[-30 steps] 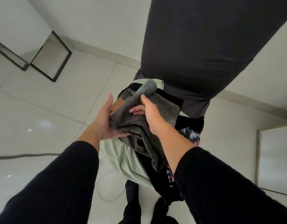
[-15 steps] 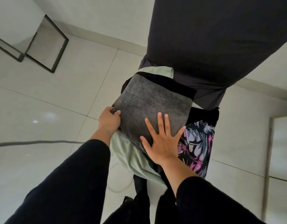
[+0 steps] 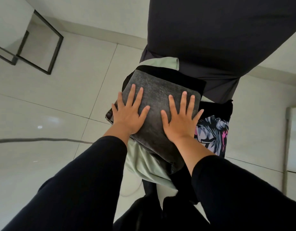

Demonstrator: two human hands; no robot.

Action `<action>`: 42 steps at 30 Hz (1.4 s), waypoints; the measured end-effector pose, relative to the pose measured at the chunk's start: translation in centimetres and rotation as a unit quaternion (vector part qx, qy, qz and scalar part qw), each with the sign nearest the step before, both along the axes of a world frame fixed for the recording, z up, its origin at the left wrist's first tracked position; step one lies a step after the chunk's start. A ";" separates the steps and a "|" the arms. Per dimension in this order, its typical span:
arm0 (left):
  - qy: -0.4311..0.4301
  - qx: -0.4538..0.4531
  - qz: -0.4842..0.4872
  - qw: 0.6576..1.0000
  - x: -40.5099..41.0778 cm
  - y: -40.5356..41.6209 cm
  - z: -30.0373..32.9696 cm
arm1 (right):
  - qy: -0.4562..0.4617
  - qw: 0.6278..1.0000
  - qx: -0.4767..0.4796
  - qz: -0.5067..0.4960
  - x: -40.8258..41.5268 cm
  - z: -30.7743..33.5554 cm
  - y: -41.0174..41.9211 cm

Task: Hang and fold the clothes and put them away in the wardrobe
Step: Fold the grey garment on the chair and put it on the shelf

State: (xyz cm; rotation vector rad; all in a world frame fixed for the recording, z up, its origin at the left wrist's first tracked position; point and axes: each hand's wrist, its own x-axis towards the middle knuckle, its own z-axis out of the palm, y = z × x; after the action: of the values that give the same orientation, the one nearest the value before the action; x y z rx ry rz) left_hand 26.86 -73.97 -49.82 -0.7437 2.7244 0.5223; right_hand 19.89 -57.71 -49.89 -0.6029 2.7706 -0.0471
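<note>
Currently: folded grey garment (image 3: 160, 104), soft, limp; left hand (image 3: 129, 112) and right hand (image 3: 179, 119) pressed flat, fingers spread; best lifted from beneath.

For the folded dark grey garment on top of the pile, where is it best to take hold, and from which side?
Probably at its two opposite side edges. The folded dark grey garment lies flat on the pile of clothes, with the left hand and right hand pressing open on top. Sliding each hand outward and under its own edge, thumb above, should lift it without undoing the fold.
</note>
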 end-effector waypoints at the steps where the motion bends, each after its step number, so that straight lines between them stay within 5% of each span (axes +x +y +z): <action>1: 0.003 0.006 -0.001 1.000 -0.1 -0.2 -0.2 | 0.000 1.000 0.000 -0.001 0.0 -0.2 -0.1; 8: -0.041 0.076 0.183 0.979 -0.9 -1.2 1.2 | 0.022 0.999 -0.031 -0.039 2.7 0.5 0.9; 17: -0.152 0.073 0.208 0.963 -1.4 -2.3 2.6 | 0.028 0.981 -0.115 -0.157 9.0 -0.1 3.5; 23: -0.130 0.034 0.193 0.972 -0.7 -2.0 5.3 | -0.110 0.855 -0.305 -0.404 6.8 2.6 3.2; 28: -0.039 0.064 0.225 0.971 -1.4 -0.8 9.3 | -0.143 0.846 -0.268 -0.439 3.5 5.5 4.3; 37: 0.030 0.072 0.146 0.986 -7.1 6.1 18.4 | 0.026 0.866 -0.286 -0.410 -0.7 15.1 12.3; 42: 0.051 0.090 0.078 0.992 -10.2 15.3 23.3 | 0.102 0.847 -0.270 -0.446 -1.0 20.4 20.8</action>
State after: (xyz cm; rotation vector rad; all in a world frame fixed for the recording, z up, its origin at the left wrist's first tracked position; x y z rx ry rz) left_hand 16.66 -58.72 -26.47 -0.9079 2.6775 0.8500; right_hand 18.90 -36.92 -29.46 0.6726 2.9629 -1.0303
